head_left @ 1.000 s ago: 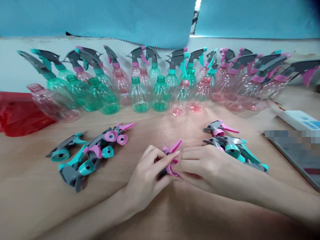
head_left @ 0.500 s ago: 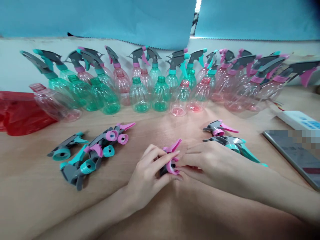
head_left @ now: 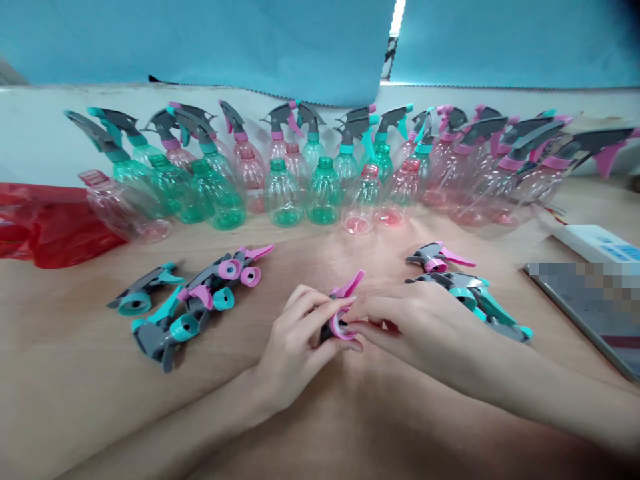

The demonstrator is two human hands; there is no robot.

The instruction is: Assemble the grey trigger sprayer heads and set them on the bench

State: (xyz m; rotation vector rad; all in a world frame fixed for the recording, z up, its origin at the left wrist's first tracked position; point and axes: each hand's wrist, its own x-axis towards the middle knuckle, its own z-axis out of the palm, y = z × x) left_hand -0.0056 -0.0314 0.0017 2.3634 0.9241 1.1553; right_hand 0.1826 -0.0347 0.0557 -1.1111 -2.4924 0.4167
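My left hand (head_left: 300, 347) is wrapped round a grey and pink trigger spray head (head_left: 345, 325), whose open pink collar faces me. The pink trigger sticks up above the fingers. At the mouth of the collar, my right hand (head_left: 405, 320) has its thumb and fingertips pinched together; whether they hold a small part there is hidden. Beyond the right wrist lie grey and teal spray heads (head_left: 493, 310), partly covered by that hand, and a grey and pink one (head_left: 437, 257). To the left is a pile of loose spray heads (head_left: 200, 300).
Uncapped green bottles (head_left: 324, 193) and pink bottles (head_left: 367, 200) stand in front of several bottles with spray heads fitted (head_left: 465, 160). At the left lies a red plastic bag (head_left: 55, 223). On the right are a phone (head_left: 585, 313) and a white power strip (head_left: 600, 240).
My right fingertips have moved in over the collar opening and pinch closer. The left hand keeps its hold on the spray head. The view has shifted slightly.
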